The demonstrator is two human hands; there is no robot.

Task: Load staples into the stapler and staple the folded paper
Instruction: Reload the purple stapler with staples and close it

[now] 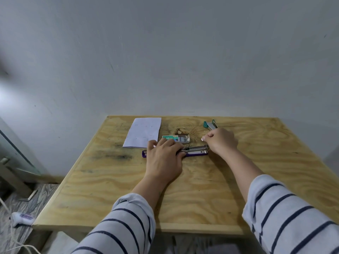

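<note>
A purple stapler lies opened flat on the wooden table, its metal staple channel facing up. My left hand presses down on the stapler's left part and hides its middle. My right hand hovers at the channel's right end with fingers pinched together; whether a staple strip is in them is too small to tell. Just behind the stapler is a green staple box with its tray slid out. The folded white paper lies flat at the back left.
A second, teal stapler rests near the table's back edge, behind my right hand. The grey wall rises right behind the table. On the floor at the left lie a white cable and a small white device.
</note>
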